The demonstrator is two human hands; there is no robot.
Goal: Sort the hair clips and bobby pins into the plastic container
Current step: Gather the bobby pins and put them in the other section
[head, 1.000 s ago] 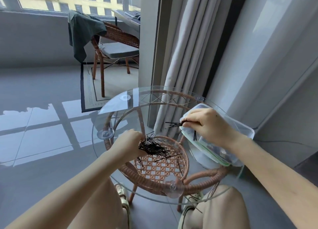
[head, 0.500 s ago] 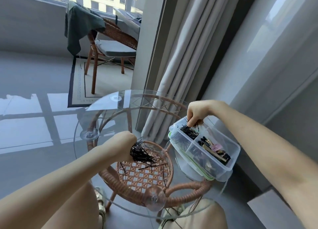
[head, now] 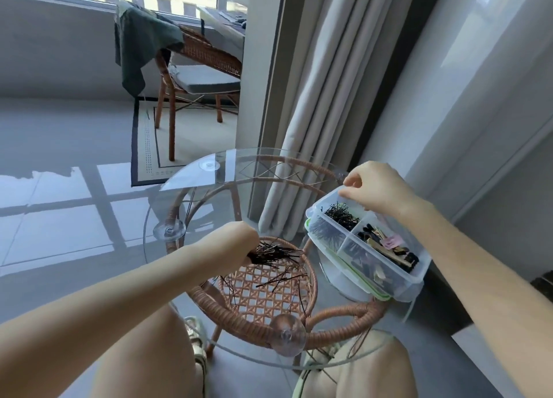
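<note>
On the round glass desk [head: 191, 218], the clear divided plastic container [head: 416, 275] sits right. The right hand [head: 374, 188] has lifted from its far compartment, fingers loosely together, empty. The left hand [head: 236, 245] still grips a bundle of black bobby pins [head: 273, 252].

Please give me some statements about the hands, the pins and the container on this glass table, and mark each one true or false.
1. The left hand holds a bunch of bobby pins. True.
2. The plastic container has its lid on. False: it is open, and its contents show.
3. The right hand is above the far end of the container. True.
4. The hair clips share a compartment with the stored black pins. False: a divider separates them.
5. No pins lie loose on the glass table. False: a few loose pins lie there.
</note>
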